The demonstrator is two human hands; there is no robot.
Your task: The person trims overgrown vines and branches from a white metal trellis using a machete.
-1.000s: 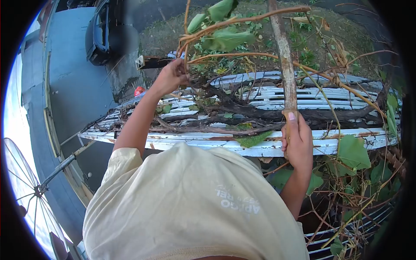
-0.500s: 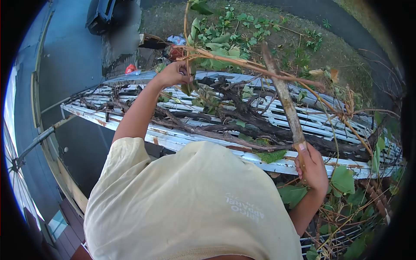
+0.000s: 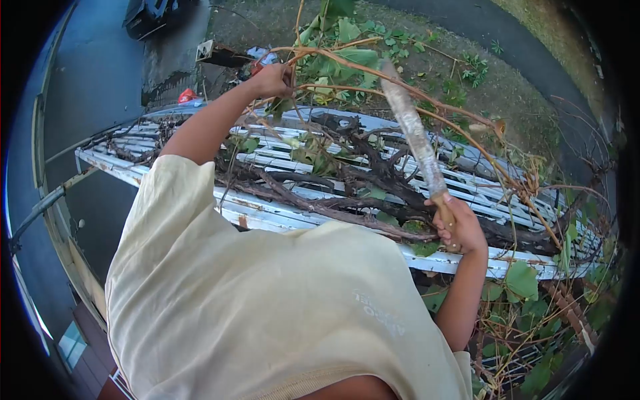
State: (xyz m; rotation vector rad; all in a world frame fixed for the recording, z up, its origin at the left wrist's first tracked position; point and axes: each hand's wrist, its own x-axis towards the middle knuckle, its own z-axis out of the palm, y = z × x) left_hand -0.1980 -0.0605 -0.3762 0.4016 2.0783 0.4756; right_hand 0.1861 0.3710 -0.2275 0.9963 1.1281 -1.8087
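My left hand (image 3: 273, 81) is closed around a thin brown vine stem (image 3: 295, 48) above the far edge of the white slatted metal frame (image 3: 267, 217). In my right hand (image 3: 460, 225) is the wooden handle of a long, worn blade (image 3: 415, 133), which points up and away over the frame. The blade's tip lies close to a long orange-brown vine (image 3: 453, 109) that runs from near my left hand to the right. Thick dark branches (image 3: 387, 175) rest on the slats under the blade. Green leaves (image 3: 347, 63) hang beside my left hand.
Beyond the frame are grass, low plants (image 3: 477, 70) and a paved path (image 3: 513, 53). A dark vehicle (image 3: 155, 17) and a red bag (image 3: 187, 96) are at the upper left. A metal pole (image 3: 57, 195) stands left; leafy vines (image 3: 522, 280) fill the lower right.
The right hand and blade have moved up and left, with the blade's tip now nearer the left hand. The left hand is slightly higher, and the view has shifted.
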